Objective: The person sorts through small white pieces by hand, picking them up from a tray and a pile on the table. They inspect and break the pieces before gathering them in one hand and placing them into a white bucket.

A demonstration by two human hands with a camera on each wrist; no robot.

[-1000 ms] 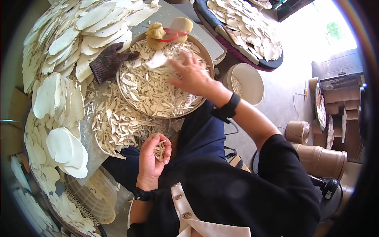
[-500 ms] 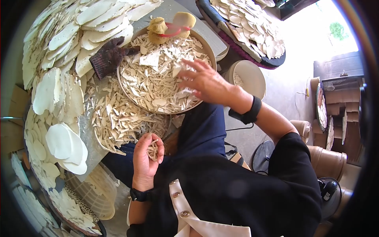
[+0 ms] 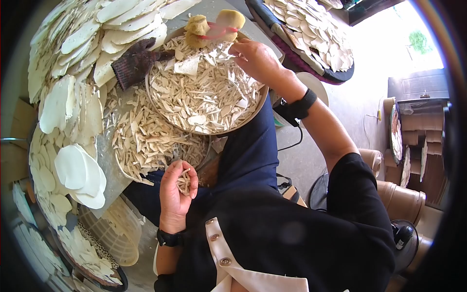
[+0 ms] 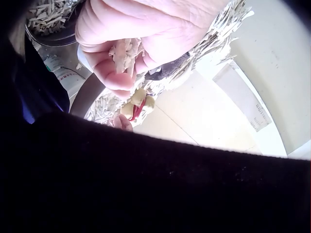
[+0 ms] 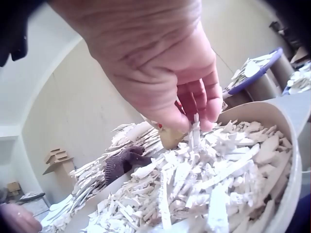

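My left hand is curled around a small bunch of pale dried strips, which also show between its fingers in the left wrist view as strips. My right hand is over the far right side of a round basin heaped with similar strips. Seen from the right wrist, its thumb and fingers pinch a thin upright strip at the top of the heap. A yellow sponge-like pair of pieces joined by a red band lies at the basin's far rim, near the right fingertips.
A dark knitted glove lies against the basin's left rim. Stacked pale slices cover the left side. Another heap of strips sits nearer me. A round tray of slices stands at back right, with a bucket below.
My right hand has swept rightward off the middle of the heap, then away to the far right rim near the sponge-like pieces. My left hand has shifted slightly left, still holding its strips.
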